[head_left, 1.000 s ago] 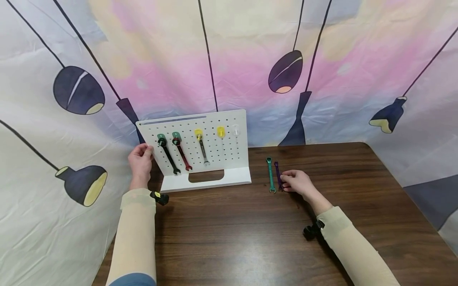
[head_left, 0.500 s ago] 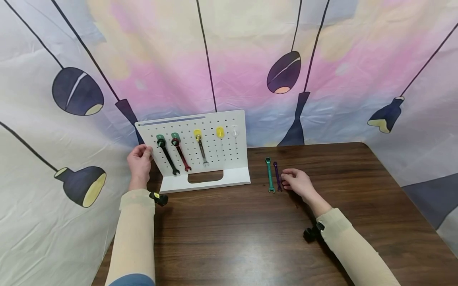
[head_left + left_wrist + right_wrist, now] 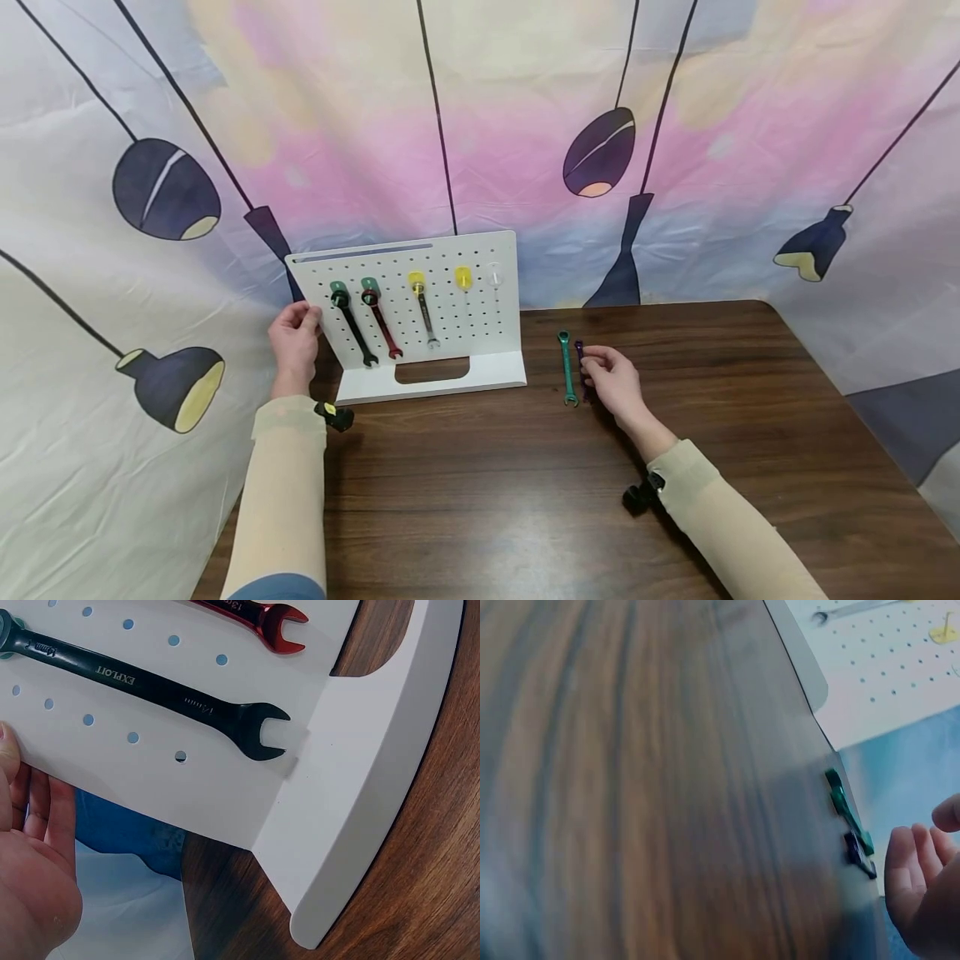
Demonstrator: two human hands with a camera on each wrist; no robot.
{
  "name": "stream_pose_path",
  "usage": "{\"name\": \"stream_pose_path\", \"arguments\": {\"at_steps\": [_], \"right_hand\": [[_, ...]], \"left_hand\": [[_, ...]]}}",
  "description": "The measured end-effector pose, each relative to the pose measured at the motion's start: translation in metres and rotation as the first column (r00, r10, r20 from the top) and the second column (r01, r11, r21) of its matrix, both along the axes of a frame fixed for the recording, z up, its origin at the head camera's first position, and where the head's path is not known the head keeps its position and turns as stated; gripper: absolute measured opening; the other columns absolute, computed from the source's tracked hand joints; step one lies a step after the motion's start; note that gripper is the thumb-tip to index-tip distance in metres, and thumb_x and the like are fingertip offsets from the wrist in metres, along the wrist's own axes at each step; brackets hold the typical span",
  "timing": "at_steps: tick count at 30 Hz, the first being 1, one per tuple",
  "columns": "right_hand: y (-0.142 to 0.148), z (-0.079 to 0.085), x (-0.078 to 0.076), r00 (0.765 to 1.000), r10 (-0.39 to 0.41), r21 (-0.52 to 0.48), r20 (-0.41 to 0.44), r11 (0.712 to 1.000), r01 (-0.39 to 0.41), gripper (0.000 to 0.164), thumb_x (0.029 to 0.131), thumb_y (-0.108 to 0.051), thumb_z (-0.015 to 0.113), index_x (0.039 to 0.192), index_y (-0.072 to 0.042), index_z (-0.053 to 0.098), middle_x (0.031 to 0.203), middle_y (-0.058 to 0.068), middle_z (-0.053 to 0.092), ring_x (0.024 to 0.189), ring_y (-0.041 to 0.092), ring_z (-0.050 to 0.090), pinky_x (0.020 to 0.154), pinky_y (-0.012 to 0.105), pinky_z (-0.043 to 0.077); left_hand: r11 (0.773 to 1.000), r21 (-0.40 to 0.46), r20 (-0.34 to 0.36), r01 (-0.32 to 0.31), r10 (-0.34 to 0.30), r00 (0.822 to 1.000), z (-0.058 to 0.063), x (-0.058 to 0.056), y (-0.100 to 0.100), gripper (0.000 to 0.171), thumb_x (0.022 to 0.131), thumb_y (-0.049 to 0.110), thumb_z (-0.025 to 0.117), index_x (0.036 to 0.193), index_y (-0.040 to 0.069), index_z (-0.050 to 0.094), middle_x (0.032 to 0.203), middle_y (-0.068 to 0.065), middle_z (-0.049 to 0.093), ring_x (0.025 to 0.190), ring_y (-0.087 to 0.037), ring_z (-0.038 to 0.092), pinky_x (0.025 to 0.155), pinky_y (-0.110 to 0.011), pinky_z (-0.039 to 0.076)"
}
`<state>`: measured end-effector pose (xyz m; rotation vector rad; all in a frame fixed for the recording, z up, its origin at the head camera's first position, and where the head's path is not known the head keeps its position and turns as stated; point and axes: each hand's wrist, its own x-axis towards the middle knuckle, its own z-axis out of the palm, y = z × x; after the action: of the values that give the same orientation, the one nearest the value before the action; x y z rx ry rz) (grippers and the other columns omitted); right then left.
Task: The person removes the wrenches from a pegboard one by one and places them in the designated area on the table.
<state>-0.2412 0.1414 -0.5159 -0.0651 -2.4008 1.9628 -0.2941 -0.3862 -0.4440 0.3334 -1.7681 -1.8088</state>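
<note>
My left hand [image 3: 294, 346] grips the left edge of a white pegboard stand [image 3: 480, 250], its thumb on the front face. On the board's hooks hang a black wrench [image 3: 150, 686], a red wrench [image 3: 383, 325] and a silver wrench [image 3: 426, 315]. To the right of the stand, a green wrench [image 3: 566, 371] and a smaller purple wrench [image 3: 580, 350] lie side by side on the table. Over the purple wrench's right side hovers my right hand [image 3: 617, 385], partly hiding it. The right wrist view shows thumb and fingers apart, with nothing between them.
A yellow hook [image 3: 463, 277] and a clear hook [image 3: 494, 273] on the board's right half hold no wrench. The brown wooden table [image 3: 480, 500] reaches back to a printed cloth backdrop [image 3: 510, 150]. A slot opens in the stand's base.
My right hand drew slightly back from the purple wrench, then shifted left and over it. The left hand keeps its grip on the board, and the wrenches lie about where they were.
</note>
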Motion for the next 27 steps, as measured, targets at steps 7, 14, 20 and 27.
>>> {"name": "stream_pose_path", "arguments": {"at_steps": [7, 14, 20, 27], "right_hand": [[-0.015, 0.001, 0.001, 0.999, 0.009, -0.041, -0.032, 0.999, -0.01, 0.033, 0.11, -0.013, 0.06, 0.139, 0.004, 0.063, 0.127, 0.025, 0.068, 0.111, 0.034, 0.068, 0.087, 0.029, 0.06], [-0.028, 0.003, 0.003, 0.998, 0.013, -0.054, -0.058, 0.998, -0.016, 0.034, 0.11, -0.014, 0.059, 0.139, 0.003, 0.064, 0.128, 0.024, 0.068, 0.111, 0.034, 0.066, 0.087, 0.031, 0.059], [-0.046, 0.003, 0.002, 0.995, 0.008, -0.083, -0.096, 0.996, -0.016, 0.032, 0.109, -0.011, 0.06, 0.137, 0.004, 0.065, 0.127, 0.028, 0.068, 0.107, 0.032, 0.067, 0.087, 0.035, 0.059], [-0.069, 0.003, -0.001, 0.99, 0.001, -0.106, -0.14, 0.994, -0.016, 0.027, 0.107, -0.007, 0.06, 0.131, 0.004, 0.068, 0.123, 0.027, 0.069, 0.106, 0.036, 0.068, 0.09, 0.047, 0.06]], "left_hand": [[1.0, 0.005, -0.017, 0.004, -0.003, 1.0, 0.0, -0.001, 0.0, 0.015, 0.1, 0.008, 0.077, 0.089, 0.018, 0.074, 0.078, 0.006, 0.06, 0.074, -0.012, 0.057, 0.072, -0.022, 0.055], [1.0, 0.009, -0.003, -0.006, 0.006, 1.0, 0.0, 0.0, 0.0, 0.015, 0.1, 0.009, 0.076, 0.089, 0.018, 0.074, 0.079, 0.006, 0.059, 0.075, -0.01, 0.057, 0.073, -0.021, 0.055], [1.0, 0.009, 0.01, -0.009, 0.009, 1.0, 0.001, 0.002, 0.001, 0.014, 0.101, 0.009, 0.075, 0.09, 0.019, 0.073, 0.08, 0.006, 0.06, 0.076, -0.009, 0.057, 0.075, -0.022, 0.055], [1.0, 0.001, 0.002, -0.01, 0.01, 1.0, 0.001, 0.002, 0.003, 0.013, 0.1, 0.009, 0.076, 0.091, 0.017, 0.074, 0.079, 0.007, 0.06, 0.075, -0.009, 0.057, 0.074, -0.022, 0.056]]}}
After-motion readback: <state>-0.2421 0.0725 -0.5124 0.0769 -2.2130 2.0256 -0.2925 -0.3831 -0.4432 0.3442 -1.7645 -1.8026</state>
